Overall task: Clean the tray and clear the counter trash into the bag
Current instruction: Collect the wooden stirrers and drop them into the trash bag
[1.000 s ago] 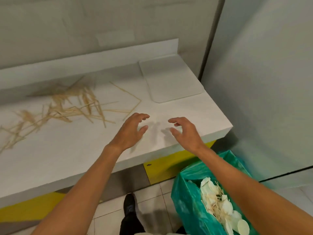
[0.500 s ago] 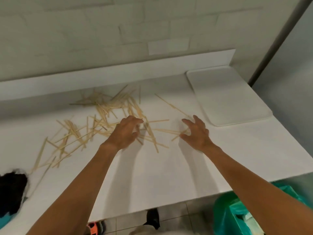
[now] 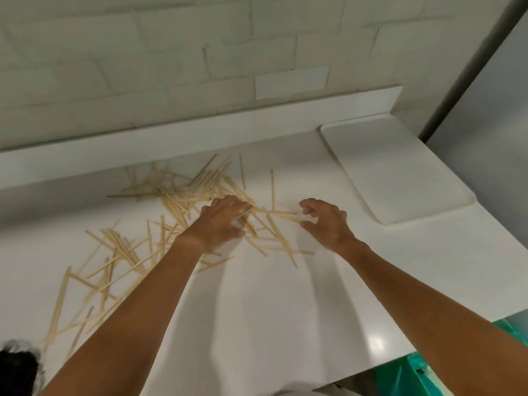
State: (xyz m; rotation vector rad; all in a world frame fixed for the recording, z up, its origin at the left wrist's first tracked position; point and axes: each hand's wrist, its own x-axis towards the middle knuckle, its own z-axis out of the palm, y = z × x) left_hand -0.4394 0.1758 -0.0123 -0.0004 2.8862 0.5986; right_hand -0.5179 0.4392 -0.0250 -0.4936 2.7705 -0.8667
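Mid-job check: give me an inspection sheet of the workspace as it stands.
Surface: white counter, glossy.
Job's things: wooden sticks scattered; white tray bare at the back right; green bag below the right edge.
Clutter: dark object at the near left corner, unidentifiable.
Grips: left hand curls round some sticks; right hand curled at stick ends, hold unclear.
Cables: nothing seen.
Surroundings: tiled wall behind, grey panel right.

Pale tan sticks (image 3: 200, 192), white counter (image 3: 257, 310) and tray (image 3: 400, 172), green bag (image 3: 423, 375)
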